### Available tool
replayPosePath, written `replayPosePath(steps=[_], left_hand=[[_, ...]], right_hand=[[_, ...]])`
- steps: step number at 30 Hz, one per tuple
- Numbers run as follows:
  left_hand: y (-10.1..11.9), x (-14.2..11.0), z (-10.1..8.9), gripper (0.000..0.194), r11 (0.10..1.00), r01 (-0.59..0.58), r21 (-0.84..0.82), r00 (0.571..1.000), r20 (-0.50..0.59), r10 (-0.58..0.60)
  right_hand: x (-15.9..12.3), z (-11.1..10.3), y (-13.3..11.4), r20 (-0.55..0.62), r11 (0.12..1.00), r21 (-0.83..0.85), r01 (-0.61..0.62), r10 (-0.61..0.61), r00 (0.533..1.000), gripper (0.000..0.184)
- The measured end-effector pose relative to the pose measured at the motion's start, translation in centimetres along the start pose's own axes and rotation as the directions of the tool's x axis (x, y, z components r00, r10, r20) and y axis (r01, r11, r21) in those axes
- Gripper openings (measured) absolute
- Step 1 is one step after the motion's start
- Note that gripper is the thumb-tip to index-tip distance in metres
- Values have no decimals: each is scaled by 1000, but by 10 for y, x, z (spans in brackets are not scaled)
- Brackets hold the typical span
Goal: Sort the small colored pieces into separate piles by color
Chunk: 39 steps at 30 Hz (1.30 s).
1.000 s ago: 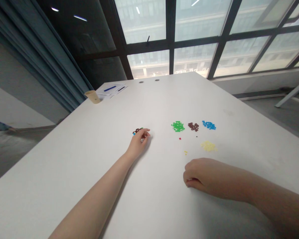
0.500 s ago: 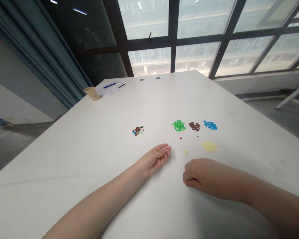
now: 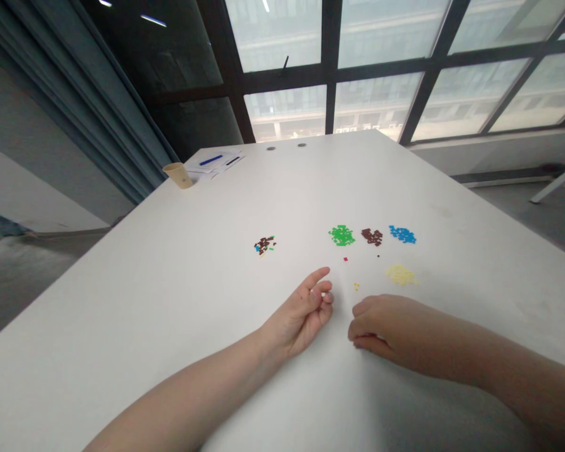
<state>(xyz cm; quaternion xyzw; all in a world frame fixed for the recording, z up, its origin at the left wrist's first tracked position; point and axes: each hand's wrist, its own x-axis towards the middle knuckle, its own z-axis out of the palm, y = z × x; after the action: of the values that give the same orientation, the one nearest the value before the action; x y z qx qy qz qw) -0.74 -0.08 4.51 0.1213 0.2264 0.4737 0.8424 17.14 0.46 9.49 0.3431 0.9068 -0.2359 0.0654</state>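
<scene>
White counter (image 3: 136, 301) stretches beneath dark-framed windows, a paper cup (image 3: 179, 176) and papers (image 3: 214, 162) far ahead of both grips. Left grip (image 3: 301, 317) rests half-curled, index finger raised; whether it pinches anything is too small to tell. Right grip (image 3: 395, 329) lies loosely clenched on the counter just beside it, holding nothing visible. Ahead and left of the left grip sits a mixed pile (image 3: 263, 245) of tiny bits. Farther ahead lie a green pile (image 3: 341, 235), brown pile (image 3: 371, 236) and blue pile (image 3: 402, 234). Yellow pile (image 3: 400, 274) sits just beyond the right grip, near stray yellow bits (image 3: 356, 286) and a red bit (image 3: 345, 258).
</scene>
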Motion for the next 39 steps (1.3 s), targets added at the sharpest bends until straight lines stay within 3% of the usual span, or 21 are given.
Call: replayPosePath(steps=[5, 14, 16, 20, 23, 33, 36, 39], left_hand=[[0, -2, 1, 49, 1000, -1, 20, 1000, 21, 1], [0, -2, 0, 47, 1000, 12, -21, 998, 58, -11], [-1, -2, 1, 47, 1000, 10, -23, 999, 52, -9], [-4, -3, 2, 50, 1000, 11, 11, 998, 58, -12], [-6, -4, 2, 50, 999, 9, 44, 999, 50, -11], [-10, -2, -1, 43, 989, -29, 144, 995, 101, 14], [-10, -1, -2, 42, 984, -20, 180, 997, 78, 6], [-10, 3, -8, 41, 974, -3, 229, 999, 39, -5]], right_hand=[[-2, -4, 0, -91, 998, -56, 14, -19, 996, 23], [-4, -8, -4, -244, 1000, -24, 18, -23, 970, 20], [-4, -6, -6, -368, 998, 3, 64, -58, 928, 16], [1, 1, -12, -667, 981, -3, 194, -146, 730, 16], [5, 6, -14, -742, 972, -1, 234, -158, 652, 12], [10, 13, -14, -747, 978, -51, 203, -173, 642, 14], [10, 11, -14, -714, 987, -62, 146, -146, 684, 16], [6, -7, 2, -653, 997, -75, 0, -49, 756, 18]])
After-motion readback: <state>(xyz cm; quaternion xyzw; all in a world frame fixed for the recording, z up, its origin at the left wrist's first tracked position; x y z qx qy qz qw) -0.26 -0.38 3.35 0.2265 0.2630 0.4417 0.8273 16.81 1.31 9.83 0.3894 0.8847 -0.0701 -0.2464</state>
